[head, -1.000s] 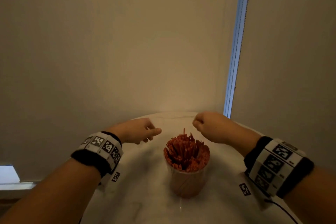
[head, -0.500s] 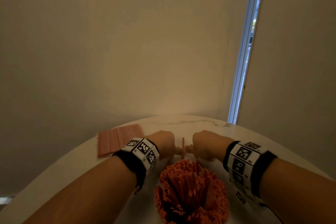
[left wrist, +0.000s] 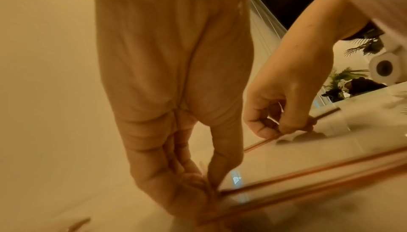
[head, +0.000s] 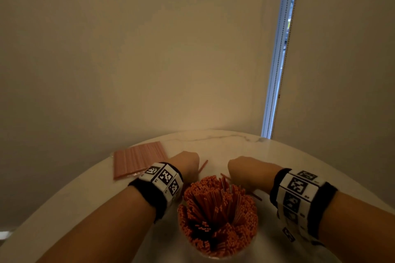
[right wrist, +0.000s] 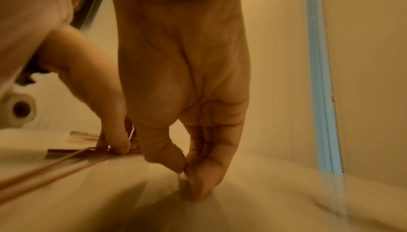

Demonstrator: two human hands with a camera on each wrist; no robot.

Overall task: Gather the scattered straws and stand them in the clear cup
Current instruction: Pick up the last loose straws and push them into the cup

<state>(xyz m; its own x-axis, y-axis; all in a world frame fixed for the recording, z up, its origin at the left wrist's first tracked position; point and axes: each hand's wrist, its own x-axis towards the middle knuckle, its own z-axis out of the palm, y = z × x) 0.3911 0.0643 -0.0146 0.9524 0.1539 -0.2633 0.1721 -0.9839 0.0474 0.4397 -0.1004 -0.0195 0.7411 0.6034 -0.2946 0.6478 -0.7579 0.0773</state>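
1 cup (head: 218, 252), 2 hands (head: 186, 162)

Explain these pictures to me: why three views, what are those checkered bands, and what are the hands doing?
No machine here: a person wears three cameras. The big view is from the head, looking down; the other two sit on the wrists, looking along each hand. The checkered bands are printed markers on the wrists.

On the marble table stands a clear cup packed with orange straws. A flat pack of straws lies far left.

Both hands are down at the tabletop. The left hand pinches the end of a loose straw, plain in its wrist view. The right hand pinches another straw lying on the table.
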